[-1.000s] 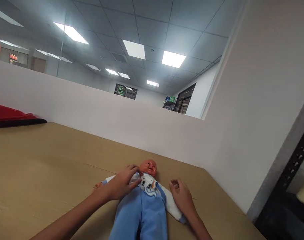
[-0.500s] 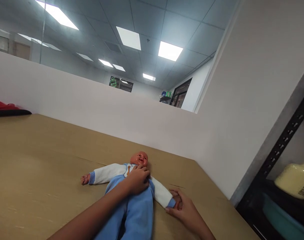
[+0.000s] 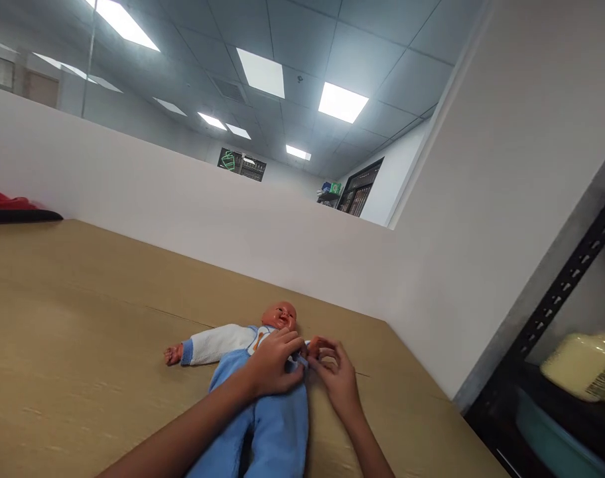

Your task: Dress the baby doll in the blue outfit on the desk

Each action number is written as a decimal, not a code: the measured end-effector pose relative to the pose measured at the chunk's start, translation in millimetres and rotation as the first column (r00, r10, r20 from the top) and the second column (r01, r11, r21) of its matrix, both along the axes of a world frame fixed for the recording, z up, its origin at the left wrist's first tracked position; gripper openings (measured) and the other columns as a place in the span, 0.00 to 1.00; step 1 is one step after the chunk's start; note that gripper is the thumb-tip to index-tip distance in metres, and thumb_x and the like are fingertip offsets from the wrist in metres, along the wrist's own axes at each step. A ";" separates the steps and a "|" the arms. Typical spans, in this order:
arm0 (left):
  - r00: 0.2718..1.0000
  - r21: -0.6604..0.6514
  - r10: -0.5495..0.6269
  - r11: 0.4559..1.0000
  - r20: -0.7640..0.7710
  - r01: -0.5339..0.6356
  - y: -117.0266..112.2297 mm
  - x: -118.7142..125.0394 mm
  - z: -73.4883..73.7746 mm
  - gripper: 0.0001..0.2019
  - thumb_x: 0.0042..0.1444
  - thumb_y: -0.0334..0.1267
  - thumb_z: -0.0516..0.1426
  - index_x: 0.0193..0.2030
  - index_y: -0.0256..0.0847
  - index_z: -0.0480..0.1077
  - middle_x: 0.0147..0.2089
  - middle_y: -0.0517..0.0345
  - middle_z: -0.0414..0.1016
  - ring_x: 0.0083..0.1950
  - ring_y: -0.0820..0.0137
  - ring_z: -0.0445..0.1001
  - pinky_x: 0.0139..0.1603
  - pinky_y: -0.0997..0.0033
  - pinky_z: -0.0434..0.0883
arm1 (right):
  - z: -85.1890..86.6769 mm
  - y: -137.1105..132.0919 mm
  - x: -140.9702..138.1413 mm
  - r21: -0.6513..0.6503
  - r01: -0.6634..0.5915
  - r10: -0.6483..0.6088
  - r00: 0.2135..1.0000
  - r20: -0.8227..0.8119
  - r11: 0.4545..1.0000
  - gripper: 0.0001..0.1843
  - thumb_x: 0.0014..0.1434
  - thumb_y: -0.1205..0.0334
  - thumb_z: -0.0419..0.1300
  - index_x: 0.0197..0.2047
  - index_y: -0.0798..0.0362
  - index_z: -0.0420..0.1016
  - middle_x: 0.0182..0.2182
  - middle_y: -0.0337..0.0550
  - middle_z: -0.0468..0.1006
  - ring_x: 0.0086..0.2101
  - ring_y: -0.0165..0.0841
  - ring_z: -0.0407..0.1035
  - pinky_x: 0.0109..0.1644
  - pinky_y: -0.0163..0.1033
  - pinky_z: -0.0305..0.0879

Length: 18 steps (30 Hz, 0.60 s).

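A baby doll (image 3: 278, 411) lies on its back on the table, in a white top with blue cuffs and light blue trousers. My left hand (image 3: 276, 364) rests across its chest, fingers closed around the bunched sleeve and its blue cuff near the shoulder. Just to the right, my right hand (image 3: 338, 378) curls its fingers and thumb round the doll's bare hand (image 3: 316, 345), close to the cuff. Fingers partly hide the sleeve and that forearm. The doll's other arm (image 3: 217, 345) stretches out to the left, untouched.
The brown table (image 3: 83, 332) meets a white partition (image 3: 193, 219) with glass above. A red item (image 3: 6, 201) on a black base sits at the far left. On the right stands a black shelf rack (image 3: 561, 292) holding a yellow container (image 3: 581, 365) and a teal basin (image 3: 556, 438).
My right hand has moved up and left, bringing the doll's hand close to its chest. The outstretched sleeve is now bunched at my left hand, which has barely moved.
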<state>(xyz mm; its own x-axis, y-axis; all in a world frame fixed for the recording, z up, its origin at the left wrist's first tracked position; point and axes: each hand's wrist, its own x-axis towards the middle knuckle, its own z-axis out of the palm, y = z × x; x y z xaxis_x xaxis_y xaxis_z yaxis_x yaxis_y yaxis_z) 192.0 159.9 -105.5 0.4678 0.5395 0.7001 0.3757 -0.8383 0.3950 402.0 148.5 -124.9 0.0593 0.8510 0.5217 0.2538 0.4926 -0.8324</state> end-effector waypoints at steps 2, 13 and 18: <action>0.999 0.003 -0.005 1.000 0.041 0.005 -4.0 -3.3 0.7 0.04 0.55 0.35 0.58 0.39 0.45 0.71 0.41 0.50 0.77 0.46 0.54 0.73 0.45 0.57 0.65 | -8.0 0.6 -10.4 -0.005 -0.060 0.060 0.996 0.062 0.998 0.24 0.54 0.56 0.71 0.54 0.52 0.78 0.51 0.53 0.82 0.42 0.39 0.76 0.42 0.40 0.74; 0.964 -0.369 0.023 0.926 0.264 0.079 16.0 2.6 7.3 0.06 0.50 0.38 0.58 0.36 0.43 0.71 0.36 0.57 0.77 0.39 0.61 0.75 0.41 0.65 0.69 | -6.5 -24.6 -20.5 -0.126 -0.200 0.182 0.973 -0.145 0.972 0.17 0.54 0.49 0.74 0.41 0.50 0.82 0.43 0.46 0.83 0.48 0.42 0.75 0.59 0.43 0.69; 0.972 -0.522 -0.086 0.831 0.220 0.192 37.6 0.5 8.1 0.15 0.49 0.50 0.63 0.35 0.41 0.75 0.35 0.57 0.79 0.39 0.61 0.77 0.41 0.66 0.71 | -12.1 -21.3 -38.4 -0.214 -0.156 0.078 0.940 -0.332 0.964 0.27 0.50 0.36 0.73 0.39 0.51 0.78 0.37 0.45 0.85 0.41 0.42 0.80 0.53 0.46 0.75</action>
